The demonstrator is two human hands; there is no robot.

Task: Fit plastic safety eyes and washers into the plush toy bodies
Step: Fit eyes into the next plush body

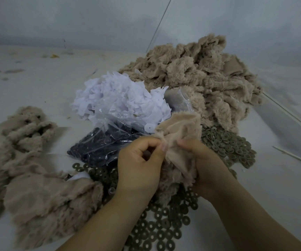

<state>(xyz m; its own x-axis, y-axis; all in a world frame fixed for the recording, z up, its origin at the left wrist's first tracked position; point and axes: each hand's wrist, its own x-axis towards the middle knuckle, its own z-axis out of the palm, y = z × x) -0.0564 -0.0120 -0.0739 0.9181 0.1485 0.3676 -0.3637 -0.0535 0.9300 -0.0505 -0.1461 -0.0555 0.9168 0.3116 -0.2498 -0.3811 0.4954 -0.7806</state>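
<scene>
Both my hands hold one beige plush body (pixel 179 134) turned inside out, just above the table. My left hand (pixel 139 163) pinches its left edge between thumb and forefinger. My right hand (pixel 206 165) grips its lower right side from underneath. Olive-grey washers (pixel 164 227) lie scattered below my hands and in a second patch (pixel 227 144) to the right. A clear bag of black safety eyes (pixel 99 147) lies just left of my left hand. Whether an eye is in the fabric I cannot tell.
A big heap of beige plush bodies (pixel 200 77) fills the back right. More plush bodies (pixel 28 169) lie at the left, one showing dark eyes. A clear bag of white pieces (pixel 117 98) sits behind the eye bag. Thin white sticks (pixel 294 156) lie right.
</scene>
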